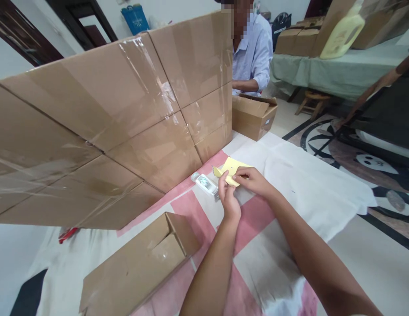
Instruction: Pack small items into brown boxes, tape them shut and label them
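Note:
A piece of yellow paper, bent or folded along its near side, is held between both my hands above the table. My left hand grips its left and lower part with the fingers bent upward. The fingers of my right hand pinch its right edge. Just left of my left hand lies a small white package with a printed greenish patch, flat on the cloth. My left wrist partly hides the cloth below it.
Taped cardboard boxes form a wall along the left. A long carton lies near me, and an open carton stands at the far end by a seated person. Pink-and-white cloth covers the table.

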